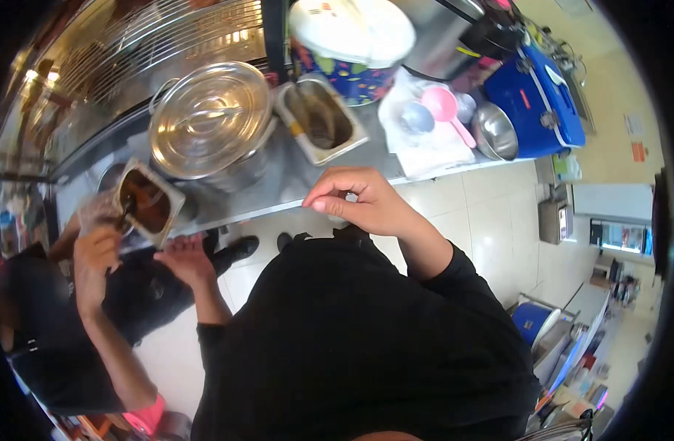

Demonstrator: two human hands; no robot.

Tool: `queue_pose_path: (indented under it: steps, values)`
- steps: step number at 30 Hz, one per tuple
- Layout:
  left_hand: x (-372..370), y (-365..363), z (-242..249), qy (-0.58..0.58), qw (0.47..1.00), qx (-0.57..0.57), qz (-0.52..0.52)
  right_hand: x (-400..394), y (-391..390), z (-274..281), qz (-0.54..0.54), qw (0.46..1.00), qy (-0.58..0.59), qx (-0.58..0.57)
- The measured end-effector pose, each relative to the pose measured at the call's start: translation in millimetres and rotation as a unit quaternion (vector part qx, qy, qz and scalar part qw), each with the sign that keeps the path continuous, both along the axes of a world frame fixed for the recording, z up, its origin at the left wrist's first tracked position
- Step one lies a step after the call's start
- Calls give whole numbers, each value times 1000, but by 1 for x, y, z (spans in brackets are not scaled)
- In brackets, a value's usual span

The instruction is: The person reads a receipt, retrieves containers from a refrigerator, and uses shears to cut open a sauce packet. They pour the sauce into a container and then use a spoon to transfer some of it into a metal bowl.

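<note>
My left hand is open, palm up and fingers apart, just below the near edge of a rectangular steel pan of dark brown contents. A co-worker's hand is beside that pan, holding a dark-handled utensil that dips into it. In front of my body, past the counter edge, my right hand is closed, thumb against curled fingers, with nothing visible in it. The nearest thing to it is a second steel pan, which has some brownish contents at its bottom.
A large lidded steel pot stands on the steel counter between the pans. Behind are a patterned tub with a white lid, a pink scoop, a steel bowl and a blue cooler. A co-worker stands close at left.
</note>
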State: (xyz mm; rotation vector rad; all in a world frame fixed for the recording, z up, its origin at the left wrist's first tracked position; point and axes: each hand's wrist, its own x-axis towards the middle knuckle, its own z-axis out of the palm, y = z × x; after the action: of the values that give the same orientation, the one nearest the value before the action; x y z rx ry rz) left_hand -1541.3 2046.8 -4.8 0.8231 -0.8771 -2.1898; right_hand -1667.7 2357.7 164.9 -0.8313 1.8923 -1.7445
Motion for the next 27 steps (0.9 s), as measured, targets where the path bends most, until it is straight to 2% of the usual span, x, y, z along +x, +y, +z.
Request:
queue_pose_path:
  steps: [2,3,5,7,10,12,13,16,19,24,27]
  values:
    - [2,17,-11,-4,1000,-2,-22,-9,40,-1,-22,999,-43,11]
    - [-8,44,3,-25,1000,-5,-3,-17,62,-3,-28,998,-56,21]
    - [-17,86,13,-28,999,-17,-36,-33,106,-11,-40,994,-98,26]
    - [-34,131,21,-43,997,-36,-58,-51,147,-14,-77,992,-90,38]
    - [-63,194,36,-108,981,10,-158,-80,203,-21,-105,987,-82,89]
    - [-83,220,32,-105,969,-42,-218,-101,229,-30,-109,985,-79,106]
    - [-93,231,36,-105,970,-76,-208,-111,235,-31,-97,985,-96,103]
    - [-107,248,49,-113,973,-109,-169,-133,222,-39,-29,986,-139,94]
    - [-94,260,52,-111,978,-112,-138,-143,170,-63,69,976,-198,56]
    - [-54,270,54,-130,979,-106,-112,-147,90,-100,65,956,-275,82]
    - [-27,262,57,-169,979,-108,-34,-143,70,-104,86,941,-316,84]
